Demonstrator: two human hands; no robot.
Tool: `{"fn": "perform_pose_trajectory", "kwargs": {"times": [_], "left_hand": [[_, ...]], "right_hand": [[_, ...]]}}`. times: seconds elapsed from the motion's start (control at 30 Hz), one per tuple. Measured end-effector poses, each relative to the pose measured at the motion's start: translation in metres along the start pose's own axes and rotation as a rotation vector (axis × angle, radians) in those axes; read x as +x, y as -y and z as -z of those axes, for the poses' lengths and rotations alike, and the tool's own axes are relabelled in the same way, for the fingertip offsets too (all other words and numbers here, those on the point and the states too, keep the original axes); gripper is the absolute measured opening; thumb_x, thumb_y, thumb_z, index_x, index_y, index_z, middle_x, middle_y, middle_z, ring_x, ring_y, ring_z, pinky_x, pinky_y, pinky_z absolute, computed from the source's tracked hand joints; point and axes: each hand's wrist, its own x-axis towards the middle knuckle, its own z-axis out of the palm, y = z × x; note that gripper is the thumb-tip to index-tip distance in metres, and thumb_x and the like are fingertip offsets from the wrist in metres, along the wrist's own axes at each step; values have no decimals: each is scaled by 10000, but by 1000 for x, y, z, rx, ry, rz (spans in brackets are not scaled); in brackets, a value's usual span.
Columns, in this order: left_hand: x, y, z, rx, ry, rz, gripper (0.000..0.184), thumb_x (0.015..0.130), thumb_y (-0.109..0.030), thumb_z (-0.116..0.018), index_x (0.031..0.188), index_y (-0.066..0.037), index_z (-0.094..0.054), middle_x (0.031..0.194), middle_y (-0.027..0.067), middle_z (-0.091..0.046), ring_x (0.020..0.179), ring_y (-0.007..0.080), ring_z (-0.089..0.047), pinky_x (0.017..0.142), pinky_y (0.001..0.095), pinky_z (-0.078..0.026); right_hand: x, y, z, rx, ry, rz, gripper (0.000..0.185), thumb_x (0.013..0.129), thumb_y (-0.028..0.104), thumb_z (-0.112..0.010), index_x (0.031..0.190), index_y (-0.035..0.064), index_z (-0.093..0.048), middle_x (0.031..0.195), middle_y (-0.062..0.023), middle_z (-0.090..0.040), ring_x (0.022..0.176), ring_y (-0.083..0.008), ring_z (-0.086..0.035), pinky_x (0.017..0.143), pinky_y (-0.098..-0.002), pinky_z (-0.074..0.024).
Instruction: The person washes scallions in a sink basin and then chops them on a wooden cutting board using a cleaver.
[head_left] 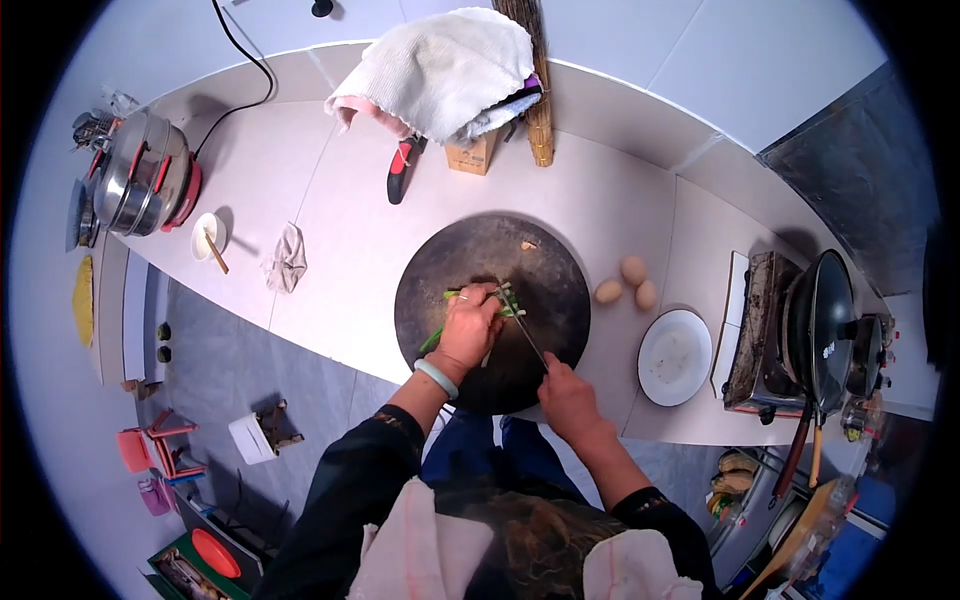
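Note:
A dark round chopping board [440, 255] lies on the counter in front of me. My left hand [468, 328] presses down on green onions [433, 341] on the board, its fingers curled over them. Cut green and white pieces [510, 300] lie just past the fingertips. My right hand [570, 400] is closed round the handle of a kitchen knife [530, 337], whose blade reaches up and left to the onions beside my left fingers. A small tan piece, perhaps ginger [528, 245], sits near the board's far edge.
Right of the board are three eggs [633, 269], a white plate [675, 358] and a gas stove [760, 330] with a lidded pan [830, 320]. A small bowl [209, 237], a cloth [288, 260] and a steamer pot [145, 175] stand left. Towels [440, 70] cover something behind.

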Motion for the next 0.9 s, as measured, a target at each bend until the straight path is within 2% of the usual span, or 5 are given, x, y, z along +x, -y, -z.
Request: {"fn": "perform_pose_trajectory", "kwargs": {"times": [0.17,0.37,0.57,0.67,0.9], "left_hand": [[2,3,2,102,76,-5,204,702,-148,-685,885,-96,-612,997,76,-591,968,272,-549,889,397,-380],[-2,6,-4,10,105,-12,162,735,-103,-636,885,-52,-602,981,101,-583,926,289,-559,825,388,-446],[-2,9,-8,-55,0,-78,119,739,-67,-603,853,-35,-593,942,121,-577,897,316,-558,797,388,-466],[-3,16,-10,-87,77,-52,90,725,-45,-587,814,-34,-588,913,135,-580,876,324,-558,786,389,-467],[-6,17,-15,-96,16,-43,73,713,-33,-573,786,-34,-584,888,131,-583,861,322,-558,772,385,-467]], "right_hand": [[3,4,3,-2,44,-24,407,825,93,-544,1222,28,-477,933,-184,-609,798,-374,-611,694,-448,-506],[7,5,16,-99,127,-28,400,835,121,-535,1220,38,-469,909,-177,-609,769,-373,-616,674,-451,-508],[24,11,39,-118,236,-6,299,819,96,-524,1104,15,-485,882,-202,-615,743,-389,-627,671,-474,-513],[34,11,40,-143,326,-46,246,816,90,-521,1046,17,-473,861,-208,-619,765,-396,-625,691,-478,-507],[47,1,2,-73,188,-11,240,814,77,-518,1044,15,-483,836,-226,-628,769,-411,-615,681,-489,-496]]}}
